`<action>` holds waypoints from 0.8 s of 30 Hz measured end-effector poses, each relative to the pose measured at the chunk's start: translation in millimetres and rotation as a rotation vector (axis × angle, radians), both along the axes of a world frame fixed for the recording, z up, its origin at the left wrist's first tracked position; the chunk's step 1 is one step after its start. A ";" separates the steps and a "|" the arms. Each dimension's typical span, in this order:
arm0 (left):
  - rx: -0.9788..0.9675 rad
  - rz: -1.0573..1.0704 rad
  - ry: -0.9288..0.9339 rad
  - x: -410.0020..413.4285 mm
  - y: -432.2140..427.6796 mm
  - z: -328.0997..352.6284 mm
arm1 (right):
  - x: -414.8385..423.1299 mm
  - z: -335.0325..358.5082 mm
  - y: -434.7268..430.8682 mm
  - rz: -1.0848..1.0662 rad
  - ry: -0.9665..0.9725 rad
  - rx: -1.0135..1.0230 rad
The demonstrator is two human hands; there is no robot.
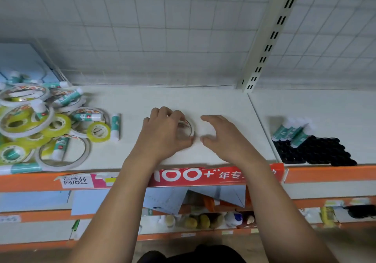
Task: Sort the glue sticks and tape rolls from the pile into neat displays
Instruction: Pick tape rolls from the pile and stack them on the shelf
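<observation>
In the head view, my left hand [164, 132] grips a tape roll [188, 128] lying flat mid-shelf [203, 100]. My right hand [221, 134] hovers just beside it on the right, fingers loose, holding nothing. The pile [40, 124] lies well apart to the left and the glue-stick tray [321, 152] to the right, with open shelf behind.
</observation>
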State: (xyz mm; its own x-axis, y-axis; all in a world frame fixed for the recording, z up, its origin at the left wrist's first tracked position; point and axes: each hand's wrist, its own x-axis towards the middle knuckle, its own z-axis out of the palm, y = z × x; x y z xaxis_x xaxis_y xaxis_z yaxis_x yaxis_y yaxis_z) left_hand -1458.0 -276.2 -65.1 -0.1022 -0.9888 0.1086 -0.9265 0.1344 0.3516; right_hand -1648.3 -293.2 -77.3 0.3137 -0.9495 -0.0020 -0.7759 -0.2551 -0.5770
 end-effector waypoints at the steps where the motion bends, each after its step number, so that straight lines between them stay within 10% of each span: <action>1: 0.011 -0.017 -0.013 -2.8 -1.0 -3.1 | -1.9 -0.3 0.6 -0.007 0.006 -0.004; 24: 0.152 -0.014 0.082 31.8 5.6 -14.7 | 35.0 14.4 1.5 0.183 -0.015 0.099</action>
